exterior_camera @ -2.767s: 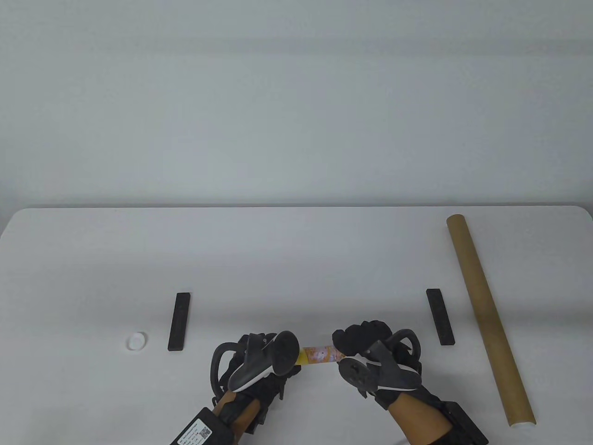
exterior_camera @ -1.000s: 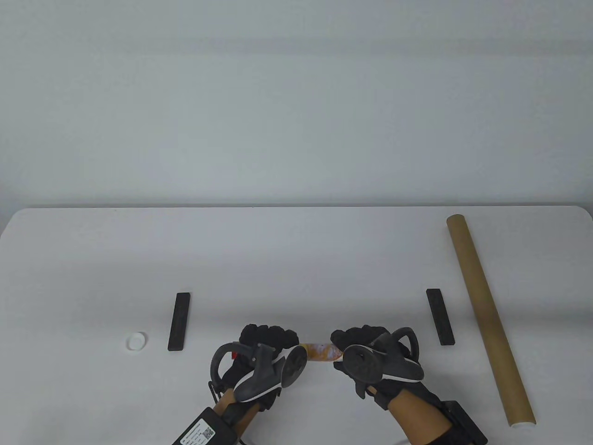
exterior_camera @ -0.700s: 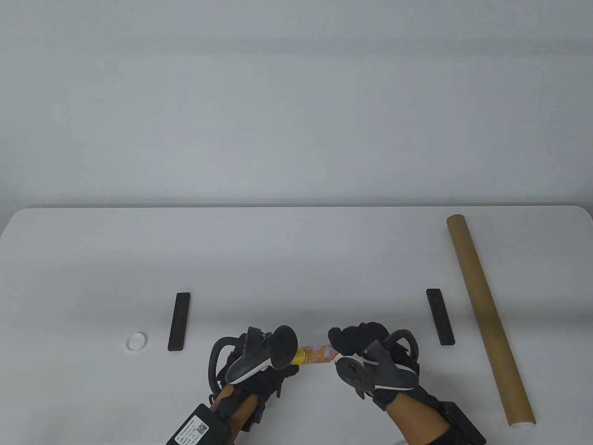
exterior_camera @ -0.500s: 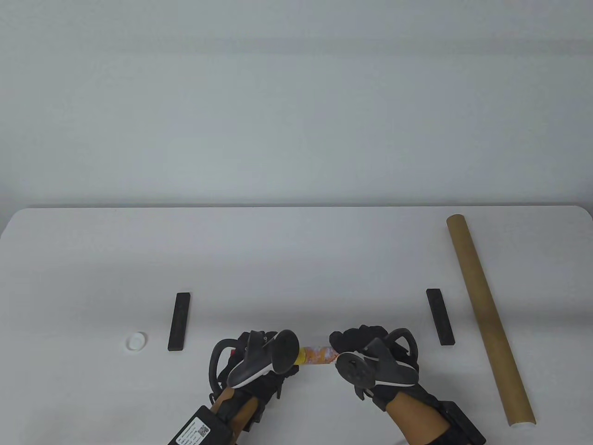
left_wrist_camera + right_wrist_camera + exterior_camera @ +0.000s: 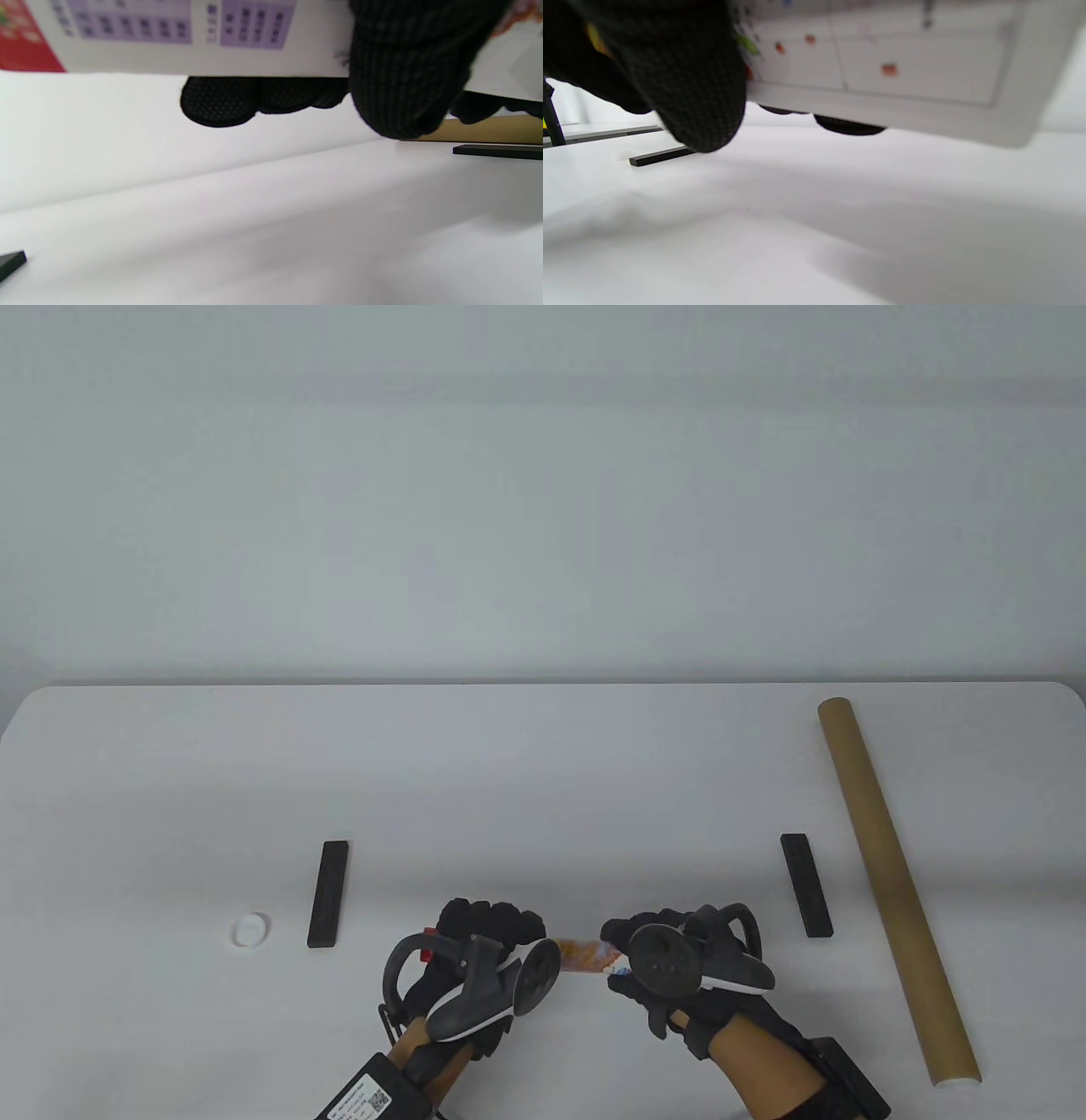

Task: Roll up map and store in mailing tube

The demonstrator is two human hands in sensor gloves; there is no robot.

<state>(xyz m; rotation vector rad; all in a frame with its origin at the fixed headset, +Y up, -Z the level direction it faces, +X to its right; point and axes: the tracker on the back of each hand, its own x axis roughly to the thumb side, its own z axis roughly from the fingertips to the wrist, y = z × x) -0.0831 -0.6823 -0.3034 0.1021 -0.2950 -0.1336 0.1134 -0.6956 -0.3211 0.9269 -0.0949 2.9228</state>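
Since half a second earlier both wrists had rolled forward again, so less of the rolled map (image 5: 584, 954) showed between them: the paper was being wound tighter, not yet ready to load. The left hand (image 5: 482, 952) and right hand (image 5: 679, 967) each curled round an end of it, held just above the table's (image 5: 543, 780) near edge. The long, stiff brown cardboard mailing tube (image 5: 891, 882) lay along the right edge, untouched

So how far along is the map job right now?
Rolling looks done: the map is a tight roll, gripped by the left hand and right hand. It isn't stored: the tube lies untouched at the right, with the white cap lying far left.
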